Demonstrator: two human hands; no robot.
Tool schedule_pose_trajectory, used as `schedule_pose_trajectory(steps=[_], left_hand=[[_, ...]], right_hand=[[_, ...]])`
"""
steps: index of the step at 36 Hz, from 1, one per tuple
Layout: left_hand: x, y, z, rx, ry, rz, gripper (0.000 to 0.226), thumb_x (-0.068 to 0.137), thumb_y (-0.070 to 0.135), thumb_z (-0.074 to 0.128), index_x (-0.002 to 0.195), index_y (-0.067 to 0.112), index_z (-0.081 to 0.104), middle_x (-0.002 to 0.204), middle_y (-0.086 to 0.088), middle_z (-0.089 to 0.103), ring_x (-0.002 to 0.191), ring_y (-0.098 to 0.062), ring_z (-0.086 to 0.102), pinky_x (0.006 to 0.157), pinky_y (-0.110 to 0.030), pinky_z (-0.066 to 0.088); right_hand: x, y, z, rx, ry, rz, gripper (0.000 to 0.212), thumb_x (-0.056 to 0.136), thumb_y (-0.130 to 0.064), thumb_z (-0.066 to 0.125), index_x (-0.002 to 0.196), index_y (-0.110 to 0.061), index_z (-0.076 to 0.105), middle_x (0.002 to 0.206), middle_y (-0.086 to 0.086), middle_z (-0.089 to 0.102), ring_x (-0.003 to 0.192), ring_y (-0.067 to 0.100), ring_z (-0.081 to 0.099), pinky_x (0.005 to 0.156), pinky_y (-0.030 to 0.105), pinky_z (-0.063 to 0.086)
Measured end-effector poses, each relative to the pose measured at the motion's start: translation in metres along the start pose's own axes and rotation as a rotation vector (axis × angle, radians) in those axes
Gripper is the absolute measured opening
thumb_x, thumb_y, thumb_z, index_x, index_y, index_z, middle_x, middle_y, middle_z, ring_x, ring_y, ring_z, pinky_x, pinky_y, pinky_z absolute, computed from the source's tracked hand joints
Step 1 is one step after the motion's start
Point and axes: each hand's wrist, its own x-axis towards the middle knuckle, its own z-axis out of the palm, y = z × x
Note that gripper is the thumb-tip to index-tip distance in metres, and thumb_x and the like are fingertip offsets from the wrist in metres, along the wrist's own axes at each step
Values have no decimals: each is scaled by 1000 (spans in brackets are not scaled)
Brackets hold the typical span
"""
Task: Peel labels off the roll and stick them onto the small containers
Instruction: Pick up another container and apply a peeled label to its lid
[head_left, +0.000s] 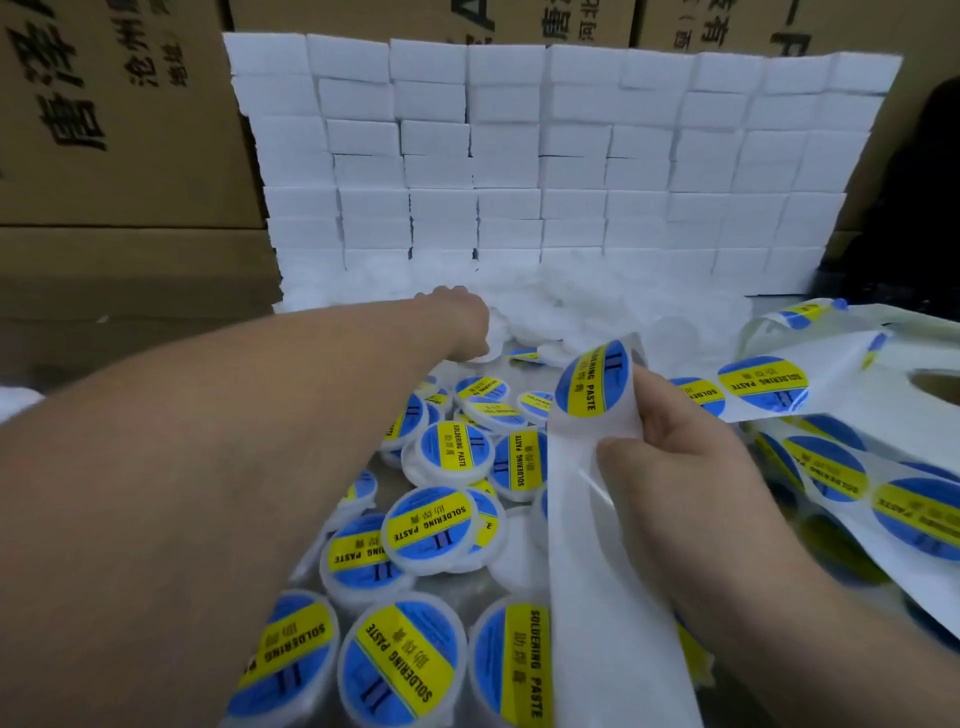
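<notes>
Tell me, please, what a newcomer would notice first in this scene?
Probably the heap of labelled containers, blue and yellow, filling the lower middle. Behind it rises a wall of stacked white boxes. The left hand reaches toward the unlabelled pile, while the right hand holds the label strip.

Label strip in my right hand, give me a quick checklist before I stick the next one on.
1. Strip held: ok. The right hand pinches the backing strip.
2. Next label ready: ok. A blue and yellow label sits at the bend of the strip, its upper edge seemingly lifting off.
3. Blank container in hand: cannot tell. The left hand reaches into the pile of unlabelled white containers; its fingers are hidden.
4. More labels available: ok. The label roll lies to the right.
5. Room for finished pieces: not ok. Labelled containers crowd the near surface, some overlapping.
</notes>
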Motion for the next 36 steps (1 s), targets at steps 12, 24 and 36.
schedule_pose_trajectory(steps=[12, 24, 36], left_hand=[[-8, 7, -3, -674, 75, -136, 31, 92, 18, 41, 110, -2, 57, 88, -15, 53, 92, -32, 57, 73, -33, 44], [-119, -31, -56, -2516, 287, -672, 23, 93, 14, 37, 107, 4, 53, 102, -5, 58, 98, -31, 56, 51, -56, 50], [-207, 3, -32, -2073, 377, -511, 13, 95, 19, 43, 83, 17, 48, 85, -8, 57, 57, -10, 56, 43, -18, 41]], right_hand=[[0, -1, 1, 5, 6, -6, 57, 77, 8, 36, 106, -32, 64, 83, -8, 71, 69, 17, 63, 60, 28, 49], [-1, -5, 4, -8, 46, -33, 50, 76, 8, 35, 94, -25, 66, 79, -1, 71, 72, 27, 64, 61, 31, 48], [-1, -7, 5, -31, 38, -34, 38, 85, 2, 42, 104, -23, 63, 85, -9, 70, 76, 12, 64, 66, 27, 50]])
